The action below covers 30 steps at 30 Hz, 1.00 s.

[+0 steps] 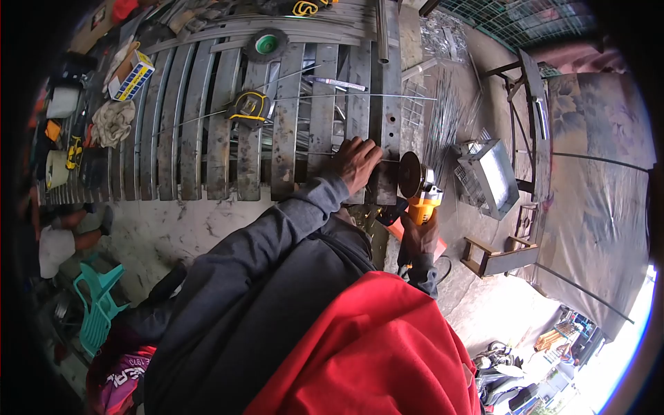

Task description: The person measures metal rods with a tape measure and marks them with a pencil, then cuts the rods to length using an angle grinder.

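Note:
My right hand (420, 235) is wrapped round the body of a yellow angle grinder (424, 205). Its dark disc (411, 174) stands upright just past the right edge of the slatted metal bench (283, 149). At that end of the bench, my left hand (357, 164) has its fingers curled down on a thin metal rod (389, 161), which runs toward the disc; the palm side is hidden. Farther left on the slats sits a black and yellow tape measure (250, 108). A white marker pen (339, 84) lies beyond my left hand, near another long thin rod (408, 97).
A wheel with a green centre (266, 45) and metal strips lie at the bench's far side. Left are a yellow-blue box (133, 77) and a cloth (112, 123). A metal box frame (488, 180) and a small wooden stool (499, 257) stand right; a green chair (99, 304) is lower left.

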Available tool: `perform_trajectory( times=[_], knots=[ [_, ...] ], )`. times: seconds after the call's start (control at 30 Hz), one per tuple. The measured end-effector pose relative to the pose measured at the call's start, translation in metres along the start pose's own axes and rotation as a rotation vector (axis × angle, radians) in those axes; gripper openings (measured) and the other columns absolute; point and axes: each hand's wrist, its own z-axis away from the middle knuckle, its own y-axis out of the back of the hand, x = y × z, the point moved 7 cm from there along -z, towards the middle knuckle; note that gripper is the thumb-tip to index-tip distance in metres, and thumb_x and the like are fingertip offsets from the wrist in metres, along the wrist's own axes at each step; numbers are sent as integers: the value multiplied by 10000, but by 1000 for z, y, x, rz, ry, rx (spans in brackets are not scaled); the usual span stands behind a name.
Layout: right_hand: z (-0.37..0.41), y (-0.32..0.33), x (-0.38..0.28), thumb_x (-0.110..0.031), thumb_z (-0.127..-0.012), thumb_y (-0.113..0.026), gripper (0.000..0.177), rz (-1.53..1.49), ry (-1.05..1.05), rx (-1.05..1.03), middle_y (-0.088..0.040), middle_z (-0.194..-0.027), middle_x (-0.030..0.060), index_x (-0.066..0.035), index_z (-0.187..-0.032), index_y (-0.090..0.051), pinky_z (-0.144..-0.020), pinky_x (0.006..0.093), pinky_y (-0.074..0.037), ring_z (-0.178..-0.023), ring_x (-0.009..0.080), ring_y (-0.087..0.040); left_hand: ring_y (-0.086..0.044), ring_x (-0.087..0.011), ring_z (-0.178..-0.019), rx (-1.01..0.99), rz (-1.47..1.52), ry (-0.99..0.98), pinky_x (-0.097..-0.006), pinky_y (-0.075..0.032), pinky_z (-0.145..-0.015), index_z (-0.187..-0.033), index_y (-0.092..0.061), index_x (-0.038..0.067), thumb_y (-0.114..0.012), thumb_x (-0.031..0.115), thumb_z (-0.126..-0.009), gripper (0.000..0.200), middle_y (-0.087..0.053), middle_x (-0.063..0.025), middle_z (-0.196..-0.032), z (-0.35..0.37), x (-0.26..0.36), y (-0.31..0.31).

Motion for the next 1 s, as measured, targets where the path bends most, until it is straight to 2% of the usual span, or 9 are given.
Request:
perform_trajectory(
  times=[0.1,0.23,0.4,0.47,0.53,0.6,0.7,0.73,1.0],
  knots=[
    [4,6,-26,-275,-781,-775,508,-153,55,14,-706,-965,164,-28,-1165,-552,-776,439,-544,-854,326,-697,-534,-273,-934,2,-35,6,-408,-457,-825,-1008,-592,97,-646,164,-931,116,-548,-70,-983,-1,-3,-1],
    [7,13,-23,-249,-829,-764,399,-505,-19,-4,-647,-828,57,-2,-1079,-575,-616,303,-503,-685,153,-638,-536,-272,-972,-39,-111,2,-414,-434,-854,-1061,-611,114,-674,176,-914,171,-556,-60,-1009,4,-6,3],
    [9,31,-35,-287,-860,-742,375,-704,-83,46,-643,-830,83,-1,-1064,-607,-643,307,-529,-676,184,-645,-558,-287,-1016,74,135,21,-429,-447,-932,-1196,-612,112,-729,242,-886,356,-578,-72,-1086,-3,13,40],
    [4,35,-41,-312,-879,-728,363,-885,-129,12,-642,-835,82,-9,-1045,-616,-655,315,-538,-704,191,-649,-604,-325,-1089,-91,268,-112,-438,-479,-964,-1244,-588,97,-763,299,-839,485,-610,-112,-1126,5,36,20],
    [1,37,-65,-337,-910,-719,339,-1100,-156,41,-630,-835,63,-48,-1050,-611,-658,314,-537,-735,188,-648,-628,-343,-1126,-536,291,-159,-451,-509,-964,-1316,-533,91,-788,323,-763,652,-630,-132,-1180,19,72,7],
    [-17,44,-62,-357,-927,-712,343,-1178,-119,58,-640,-876,49,-84,-1092,-587,-656,320,-550,-729,184,-644,-634,-363,-1147,-672,505,-195,-458,-515,-976,-1288,-540,84,-758,317,-782,598,-637,-158,-1221,34,97,-6],
    [-22,45,-81,-361,-938,-701,312,-1246,-63,62,-651,-890,41,-104,-1073,-588,-663,328,-561,-729,181,-646,-693,-386,-986,-648,584,-2,-474,-555,-848,-1224,-567,75,-672,241,-891,387,-695,-190,-1034,37,90,-12],
    [-22,45,-82,-356,-941,-696,301,-1290,-65,84,-652,-892,41,-104,-1070,-593,-664,331,-562,-735,183,-650,-714,-377,-896,-469,665,-8,-465,-562,-782,-1201,-603,77,-633,197,-934,294,-702,-182,-918,36,85,-14],
    [-13,35,-95,-326,-956,-652,367,-1549,-4,-72,-623,-963,75,-78,-1209,-554,-708,397,-568,-789,207,-642,-738,-275,-884,-576,778,57,-373,-563,-788,-1139,-681,71,-738,292,-899,332,-743,-131,-945,34,83,14]
  ],
)
